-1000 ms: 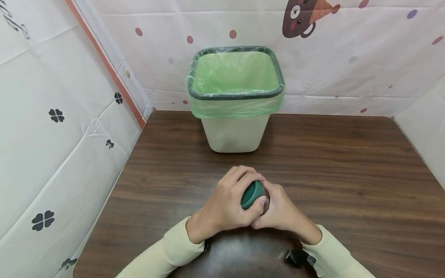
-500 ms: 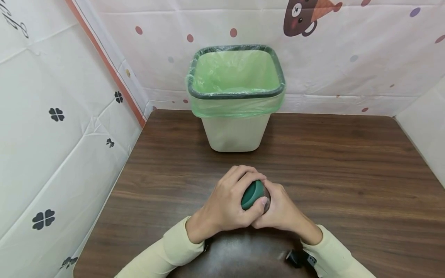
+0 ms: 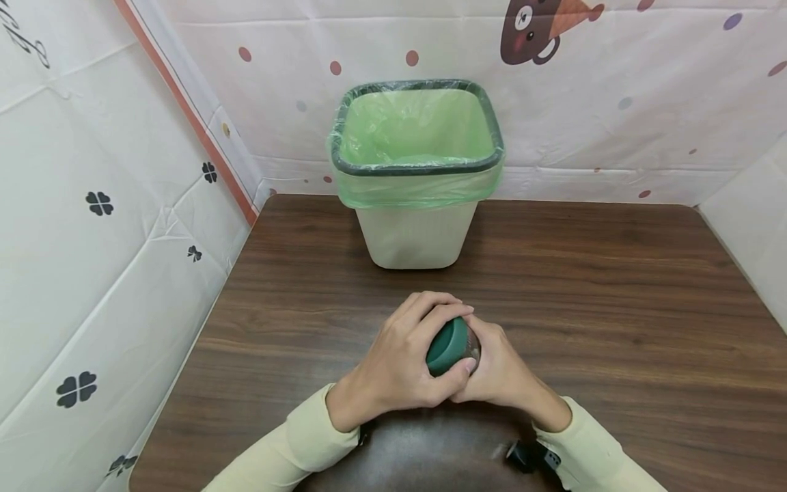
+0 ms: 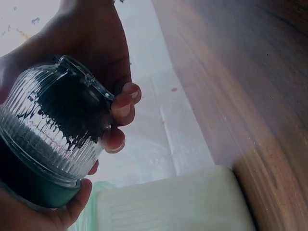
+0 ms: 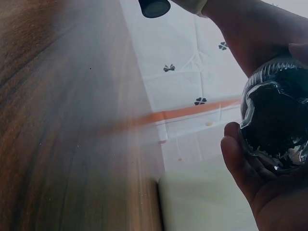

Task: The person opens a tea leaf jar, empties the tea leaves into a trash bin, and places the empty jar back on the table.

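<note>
Both hands hold one ribbed clear jar [image 4: 62, 113] with dark contents and a green lid [image 3: 444, 350], raised above the table's near side. My left hand [image 3: 402, 355] grips the lid from the left, its thumb and fingers curled round the edge. From the right, my right hand [image 3: 501, 369] grips the jar's clear body. The jar is tilted, its lid facing up and left in the head view. In the right wrist view the jar's bottom [image 5: 279, 125] shows dark behind the clear wall. Part of the jar is hidden by the hands.
Behind the hands a pale bin [image 3: 418, 236] stands on the brown wood-grain table [image 3: 615, 287], lined with a green plastic bag [image 3: 424, 126] under a dark rim. Printed white sheets [image 3: 123, 273] hang at the back and sides. Below the hands lies a dark rounded surface [image 3: 430, 451].
The left fingers and thumb have shifted slightly to the right with the lid, and a little more of the clear body shows. The bin has stayed put.
</note>
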`<action>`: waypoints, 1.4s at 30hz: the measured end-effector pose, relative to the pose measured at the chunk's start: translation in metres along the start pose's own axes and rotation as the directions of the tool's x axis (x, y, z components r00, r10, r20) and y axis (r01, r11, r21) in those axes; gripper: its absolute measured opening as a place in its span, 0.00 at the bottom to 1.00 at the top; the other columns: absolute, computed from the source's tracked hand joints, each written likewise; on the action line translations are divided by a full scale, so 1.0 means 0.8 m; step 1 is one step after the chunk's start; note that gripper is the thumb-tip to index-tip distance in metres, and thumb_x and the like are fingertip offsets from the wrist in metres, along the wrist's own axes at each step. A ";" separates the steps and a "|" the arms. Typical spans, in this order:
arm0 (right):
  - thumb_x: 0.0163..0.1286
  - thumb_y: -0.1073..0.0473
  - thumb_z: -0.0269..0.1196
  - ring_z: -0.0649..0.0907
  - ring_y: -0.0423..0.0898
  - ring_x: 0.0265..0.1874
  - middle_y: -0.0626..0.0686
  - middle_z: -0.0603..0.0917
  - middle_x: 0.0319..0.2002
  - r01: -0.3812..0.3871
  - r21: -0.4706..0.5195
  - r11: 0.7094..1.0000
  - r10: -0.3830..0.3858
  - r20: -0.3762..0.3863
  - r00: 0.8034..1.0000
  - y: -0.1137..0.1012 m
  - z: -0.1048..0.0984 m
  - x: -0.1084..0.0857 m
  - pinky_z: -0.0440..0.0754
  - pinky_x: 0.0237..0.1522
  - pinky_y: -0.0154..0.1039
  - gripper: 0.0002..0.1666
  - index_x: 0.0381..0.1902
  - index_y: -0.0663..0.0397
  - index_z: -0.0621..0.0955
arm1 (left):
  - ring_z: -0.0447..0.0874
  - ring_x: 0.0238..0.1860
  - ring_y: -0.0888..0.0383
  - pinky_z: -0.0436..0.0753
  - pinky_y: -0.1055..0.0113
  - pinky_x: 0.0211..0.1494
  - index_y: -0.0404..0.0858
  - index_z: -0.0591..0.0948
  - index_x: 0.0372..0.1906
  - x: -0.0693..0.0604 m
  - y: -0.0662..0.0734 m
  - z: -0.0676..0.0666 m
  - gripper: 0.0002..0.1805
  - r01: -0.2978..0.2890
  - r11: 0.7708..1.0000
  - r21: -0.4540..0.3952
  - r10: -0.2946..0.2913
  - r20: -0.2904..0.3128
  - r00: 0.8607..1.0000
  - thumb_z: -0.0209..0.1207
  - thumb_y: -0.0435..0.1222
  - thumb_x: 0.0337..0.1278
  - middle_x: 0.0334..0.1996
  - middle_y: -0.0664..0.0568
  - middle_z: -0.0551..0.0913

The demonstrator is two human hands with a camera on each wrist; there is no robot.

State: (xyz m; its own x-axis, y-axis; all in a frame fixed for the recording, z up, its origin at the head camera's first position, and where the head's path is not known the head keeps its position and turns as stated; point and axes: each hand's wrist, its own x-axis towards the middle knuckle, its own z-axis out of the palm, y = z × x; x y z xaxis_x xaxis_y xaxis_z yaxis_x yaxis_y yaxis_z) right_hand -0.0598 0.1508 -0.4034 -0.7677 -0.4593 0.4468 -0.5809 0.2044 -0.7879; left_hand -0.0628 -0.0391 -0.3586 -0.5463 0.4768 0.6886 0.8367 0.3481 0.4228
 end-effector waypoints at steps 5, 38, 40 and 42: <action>0.41 0.62 0.77 0.83 0.43 0.37 0.47 0.84 0.42 0.000 0.005 1.000 0.000 0.011 1.000 0.002 -0.001 0.000 0.83 0.40 0.39 0.38 0.54 0.52 0.78 | 0.78 0.53 0.57 0.78 0.66 0.58 0.39 0.80 0.59 0.001 0.000 -0.003 0.30 -0.028 1.000 -0.008 0.028 0.014 1.000 0.62 0.49 0.51 0.54 0.49 0.79; 0.69 0.47 0.60 0.82 0.46 0.39 0.53 0.81 0.45 0.041 0.470 0.882 -0.189 0.272 0.944 0.002 -0.011 0.006 0.82 0.43 0.43 0.27 0.58 0.58 0.73 | 0.75 0.62 0.56 0.73 0.64 0.65 0.38 0.81 0.58 0.013 -0.001 -0.022 0.26 -0.252 0.940 -0.229 0.279 0.093 0.956 0.62 0.46 0.56 0.60 0.47 0.78; 0.69 0.47 0.59 0.83 0.46 0.37 0.52 0.81 0.43 0.045 0.478 0.877 -0.203 0.283 0.937 0.003 -0.011 0.006 0.82 0.42 0.43 0.26 0.56 0.58 0.73 | 0.76 0.61 0.56 0.74 0.65 0.64 0.38 0.81 0.57 0.013 -0.001 -0.021 0.25 -0.254 0.940 -0.228 0.280 0.090 0.956 0.62 0.45 0.57 0.59 0.47 0.78; 0.69 0.47 0.58 0.83 0.45 0.34 0.52 0.82 0.40 0.045 0.491 0.870 -0.213 0.291 0.933 0.003 -0.010 0.007 0.82 0.40 0.43 0.24 0.54 0.58 0.74 | 0.77 0.60 0.56 0.74 0.65 0.63 0.38 0.81 0.57 0.012 -0.002 -0.020 0.24 -0.257 0.940 -0.223 0.281 0.085 0.956 0.60 0.46 0.59 0.57 0.46 0.79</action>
State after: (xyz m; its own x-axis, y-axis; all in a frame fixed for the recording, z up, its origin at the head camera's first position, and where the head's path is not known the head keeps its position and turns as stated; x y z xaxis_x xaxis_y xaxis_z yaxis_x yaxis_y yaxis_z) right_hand -0.0680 0.1556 -0.3995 -0.5135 -0.7236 0.4611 -0.4075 -0.2672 -0.8732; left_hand -0.0689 -0.0482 -0.3433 -0.2904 0.6218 0.7273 0.9355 0.0248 0.3523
